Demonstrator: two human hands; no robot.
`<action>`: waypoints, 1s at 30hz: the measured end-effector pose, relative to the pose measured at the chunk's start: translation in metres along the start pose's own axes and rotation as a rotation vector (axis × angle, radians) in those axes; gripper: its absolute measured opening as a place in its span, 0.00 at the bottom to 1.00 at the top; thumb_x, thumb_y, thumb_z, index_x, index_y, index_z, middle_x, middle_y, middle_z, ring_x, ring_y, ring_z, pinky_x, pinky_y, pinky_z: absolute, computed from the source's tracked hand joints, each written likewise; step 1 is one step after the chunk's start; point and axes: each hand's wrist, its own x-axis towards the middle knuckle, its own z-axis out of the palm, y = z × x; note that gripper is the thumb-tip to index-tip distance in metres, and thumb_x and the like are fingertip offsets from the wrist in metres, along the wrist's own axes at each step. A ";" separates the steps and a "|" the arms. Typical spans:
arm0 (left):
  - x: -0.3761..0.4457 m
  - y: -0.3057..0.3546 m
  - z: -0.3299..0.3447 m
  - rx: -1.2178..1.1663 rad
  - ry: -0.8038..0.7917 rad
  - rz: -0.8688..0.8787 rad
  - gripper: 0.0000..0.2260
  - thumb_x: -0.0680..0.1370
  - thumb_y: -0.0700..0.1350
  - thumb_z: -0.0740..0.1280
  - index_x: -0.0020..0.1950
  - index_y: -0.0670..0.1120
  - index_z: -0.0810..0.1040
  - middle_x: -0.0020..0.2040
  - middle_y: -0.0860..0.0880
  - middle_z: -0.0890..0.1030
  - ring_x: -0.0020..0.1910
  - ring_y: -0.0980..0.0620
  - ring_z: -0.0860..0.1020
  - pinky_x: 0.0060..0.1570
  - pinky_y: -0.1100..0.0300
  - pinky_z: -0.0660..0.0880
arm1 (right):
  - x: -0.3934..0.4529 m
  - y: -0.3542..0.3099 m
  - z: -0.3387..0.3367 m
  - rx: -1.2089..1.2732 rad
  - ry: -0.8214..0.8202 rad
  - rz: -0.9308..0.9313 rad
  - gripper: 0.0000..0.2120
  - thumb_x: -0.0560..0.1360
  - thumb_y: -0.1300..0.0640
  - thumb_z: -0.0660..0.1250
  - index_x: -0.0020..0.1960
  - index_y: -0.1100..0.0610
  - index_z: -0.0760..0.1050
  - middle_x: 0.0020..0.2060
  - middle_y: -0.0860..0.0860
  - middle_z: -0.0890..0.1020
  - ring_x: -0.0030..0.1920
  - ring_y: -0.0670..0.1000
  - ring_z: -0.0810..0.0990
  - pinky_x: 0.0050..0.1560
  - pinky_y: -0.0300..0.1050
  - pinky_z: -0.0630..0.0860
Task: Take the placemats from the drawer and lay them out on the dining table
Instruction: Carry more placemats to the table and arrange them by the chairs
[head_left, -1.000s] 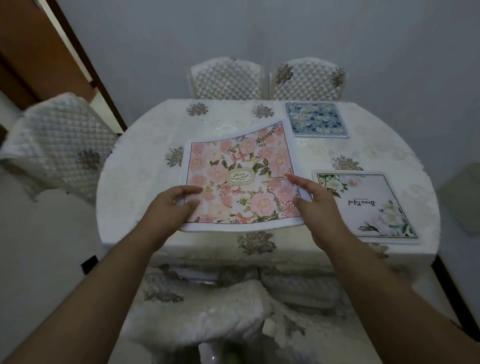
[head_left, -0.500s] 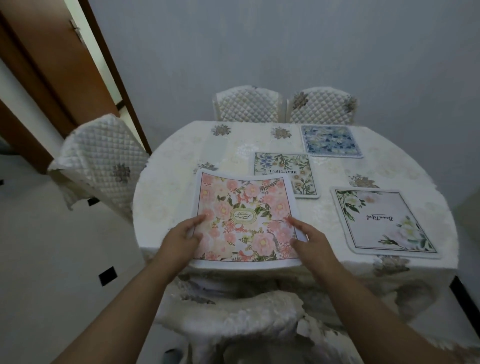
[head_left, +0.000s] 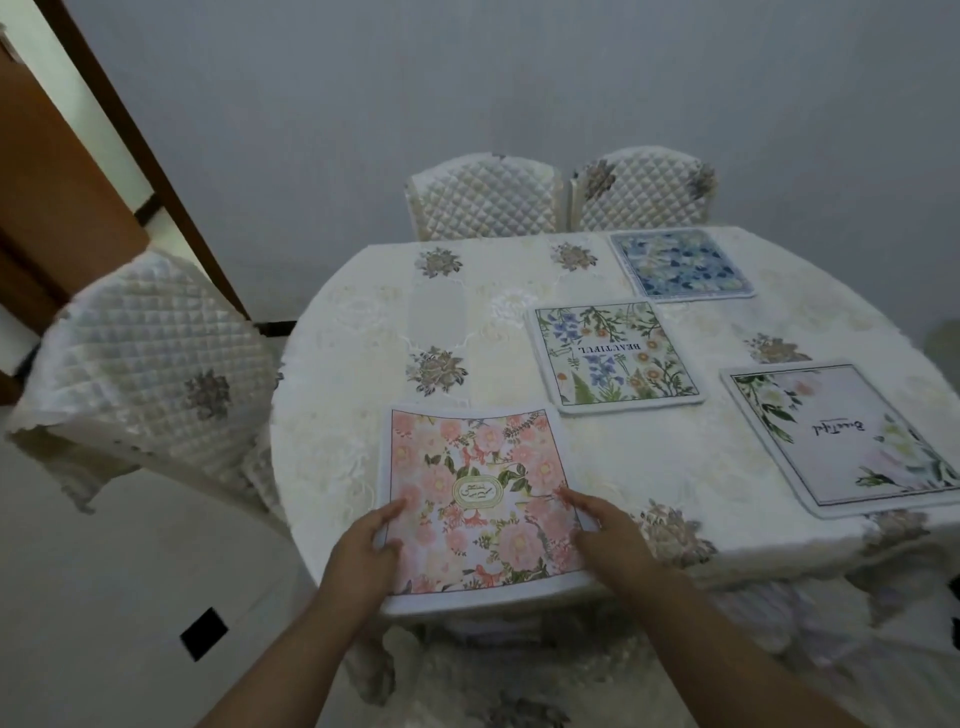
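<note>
A pink floral placemat (head_left: 475, 483) lies at the near left edge of the dining table (head_left: 353, 353), its front edge slightly over the rim. My left hand (head_left: 363, 551) grips its near left edge, thumb on top. My right hand (head_left: 610, 535) holds its near right edge, fingers spread on the mat. Three more placemats lie flat: a green and blue one reading BEAUTIFUL (head_left: 615, 356) in the middle, a blue floral one (head_left: 680, 265) at the far side, and a pale one with script (head_left: 847, 436) at the right.
A cream embroidered cloth covers the round table. Quilted chairs stand around it: one at the left (head_left: 150, 353), two at the far side (head_left: 483, 195) (head_left: 644, 189), and one just below me (head_left: 493, 675). A wooden door (head_left: 57, 208) is at the left.
The pink placemat came down from a raised tilt to lie on the table's near left edge, uncovering the BEAUTIFUL mat. My view swung left.
</note>
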 end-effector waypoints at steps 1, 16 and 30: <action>0.009 -0.003 0.000 0.010 0.002 0.006 0.22 0.81 0.36 0.63 0.68 0.59 0.77 0.71 0.49 0.75 0.63 0.47 0.77 0.59 0.55 0.78 | 0.007 0.000 0.006 0.008 -0.001 0.017 0.27 0.77 0.70 0.63 0.69 0.46 0.76 0.69 0.50 0.74 0.46 0.39 0.77 0.46 0.42 0.83; 0.087 -0.017 0.040 -0.006 0.002 0.108 0.21 0.82 0.37 0.62 0.70 0.59 0.75 0.69 0.55 0.73 0.68 0.52 0.72 0.71 0.49 0.71 | 0.103 0.030 -0.001 0.522 -0.116 0.286 0.27 0.76 0.77 0.60 0.63 0.52 0.82 0.61 0.55 0.81 0.55 0.59 0.84 0.54 0.57 0.82; 0.079 -0.024 0.068 0.043 -0.017 0.113 0.23 0.80 0.37 0.65 0.71 0.60 0.74 0.67 0.56 0.73 0.64 0.49 0.77 0.64 0.50 0.76 | 0.102 0.039 -0.019 -0.079 0.007 0.057 0.25 0.79 0.65 0.62 0.70 0.43 0.75 0.65 0.50 0.78 0.55 0.52 0.81 0.52 0.48 0.82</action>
